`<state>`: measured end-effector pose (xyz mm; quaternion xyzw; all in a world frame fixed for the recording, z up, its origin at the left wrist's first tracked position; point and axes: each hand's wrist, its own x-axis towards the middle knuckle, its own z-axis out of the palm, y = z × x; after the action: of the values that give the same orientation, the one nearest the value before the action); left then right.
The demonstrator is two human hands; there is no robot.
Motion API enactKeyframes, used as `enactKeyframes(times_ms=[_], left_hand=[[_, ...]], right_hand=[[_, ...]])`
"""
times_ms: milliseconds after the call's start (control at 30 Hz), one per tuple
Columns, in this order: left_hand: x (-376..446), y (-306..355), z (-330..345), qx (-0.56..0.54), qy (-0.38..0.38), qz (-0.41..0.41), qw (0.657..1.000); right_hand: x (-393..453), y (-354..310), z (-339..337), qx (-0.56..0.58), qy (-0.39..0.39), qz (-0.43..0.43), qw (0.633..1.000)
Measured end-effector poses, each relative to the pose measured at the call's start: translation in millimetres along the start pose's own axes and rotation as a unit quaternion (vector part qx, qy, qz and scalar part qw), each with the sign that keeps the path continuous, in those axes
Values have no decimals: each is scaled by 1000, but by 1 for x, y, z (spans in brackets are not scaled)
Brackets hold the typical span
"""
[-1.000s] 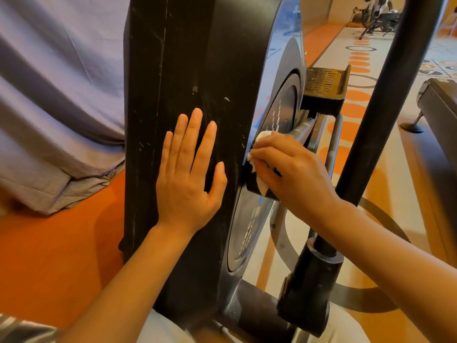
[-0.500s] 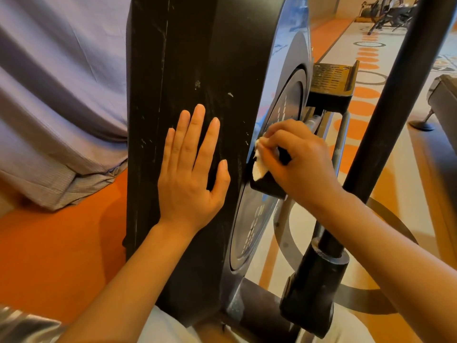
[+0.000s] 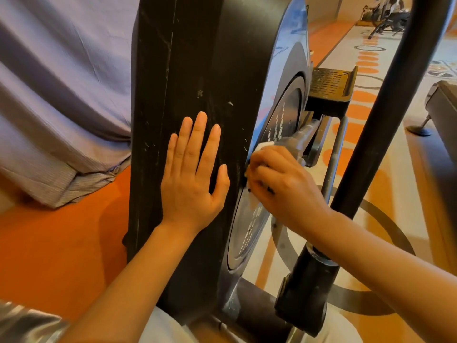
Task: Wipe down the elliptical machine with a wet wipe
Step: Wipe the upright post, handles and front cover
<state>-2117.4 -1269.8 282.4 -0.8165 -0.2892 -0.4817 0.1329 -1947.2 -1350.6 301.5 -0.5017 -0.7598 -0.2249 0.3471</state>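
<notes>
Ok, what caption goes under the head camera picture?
Left hand flat on elliptical housing; right hand rubs wet wipe on crank.

we see grey draped cloth [image 3: 57, 95] at left | orange floor [image 3: 61, 243] beneath it | pale floor strip with orange ovals [image 3: 366, 60] | exercise bikes [image 3: 385, 16] far back | a bench [image 3: 445, 100] at right

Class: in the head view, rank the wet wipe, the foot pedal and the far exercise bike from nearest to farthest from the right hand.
1. wet wipe: inside the right hand grip.
2. foot pedal: above, beyond the hand.
3. exercise bike: top right, far across the floor.
</notes>
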Motion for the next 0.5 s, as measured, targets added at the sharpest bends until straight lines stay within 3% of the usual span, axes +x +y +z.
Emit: enactKeyframes(times_ms=[133, 267, 333, 500], left_hand=[[0, 4, -4, -1, -26, -4, 1000], [2, 2, -13, 2, -56, -8, 998], [3, 3, -17, 9, -71, -10, 997], [11, -3, -27, 34, -116, 8, 993]], right_hand=[[2, 4, -4, 9, -11, 4, 1000], [20, 6, -10, 88, 13, 200, 976], [22, 2, -10, 93, 15, 253, 963], [11, -4, -18, 48, -62, 81, 994]])
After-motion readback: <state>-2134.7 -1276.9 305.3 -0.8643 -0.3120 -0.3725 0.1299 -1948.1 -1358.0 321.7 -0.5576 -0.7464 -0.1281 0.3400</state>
